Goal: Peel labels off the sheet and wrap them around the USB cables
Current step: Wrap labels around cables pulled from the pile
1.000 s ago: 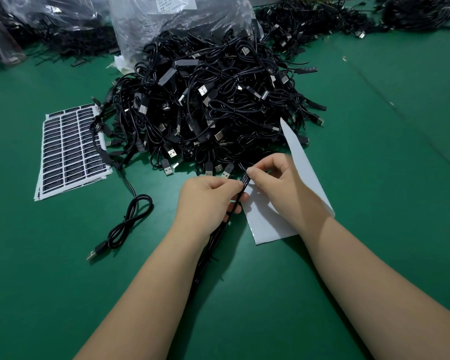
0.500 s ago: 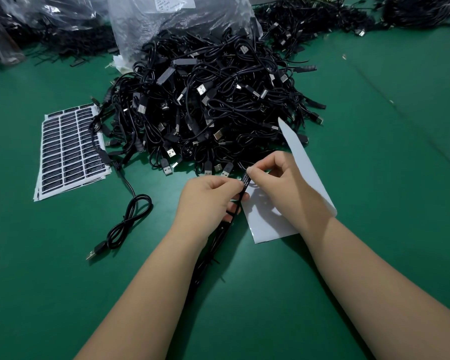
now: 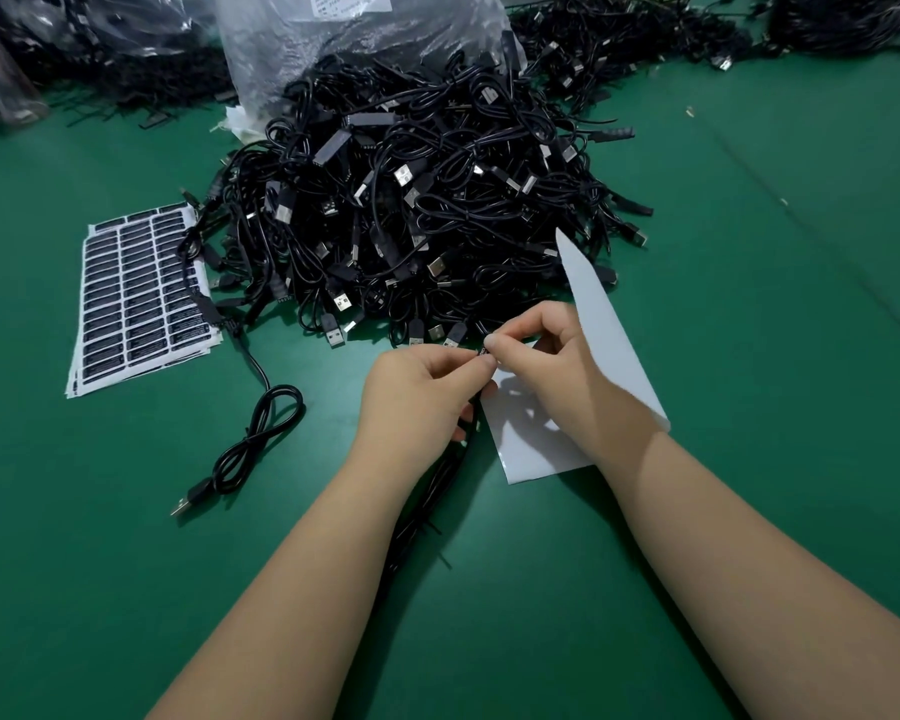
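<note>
Both hands meet just before the cable pile (image 3: 427,200): left hand (image 3: 417,392) grips the USB cable (image 3: 437,491) running back toward the body, right hand (image 3: 552,356) pinching the label (image 3: 485,351) across it.

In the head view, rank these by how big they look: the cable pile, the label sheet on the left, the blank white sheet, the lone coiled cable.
1. cable pile
2. label sheet
3. blank white sheet, partly hidden under the right hand, so close to 2
4. lone coiled cable
</note>
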